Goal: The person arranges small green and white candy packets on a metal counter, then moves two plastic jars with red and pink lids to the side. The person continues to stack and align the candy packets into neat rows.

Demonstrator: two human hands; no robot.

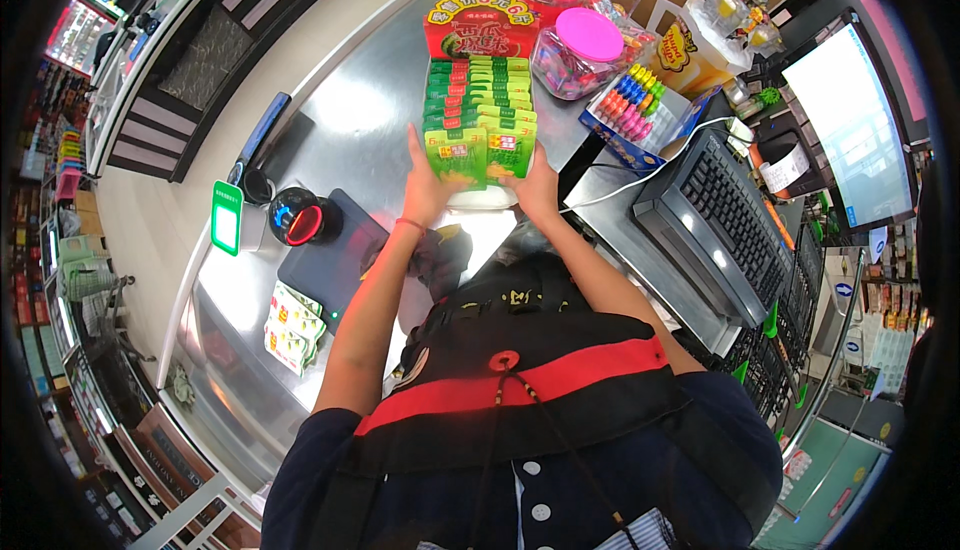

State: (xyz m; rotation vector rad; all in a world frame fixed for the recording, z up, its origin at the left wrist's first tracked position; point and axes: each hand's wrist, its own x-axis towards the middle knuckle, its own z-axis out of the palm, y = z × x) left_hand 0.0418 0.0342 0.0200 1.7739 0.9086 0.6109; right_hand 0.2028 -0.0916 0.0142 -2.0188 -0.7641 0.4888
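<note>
Two rows of small green packets fill a display box with a red printed header card at its far end. The box is on the stainless steel counter before me. My left hand holds its near left corner, with the thumb side along the packets. On the opposite corner, my right hand grips the box in the same way. The packets stand overlapped, the front ones showing their whole faces. What lies beneath the box is hidden.
Candy tubs and a box of colourful small items stand at the back right. A black keyboard and a monitor are on the right. Leftward are a round black scanner, a green-framed payment device and loose packets.
</note>
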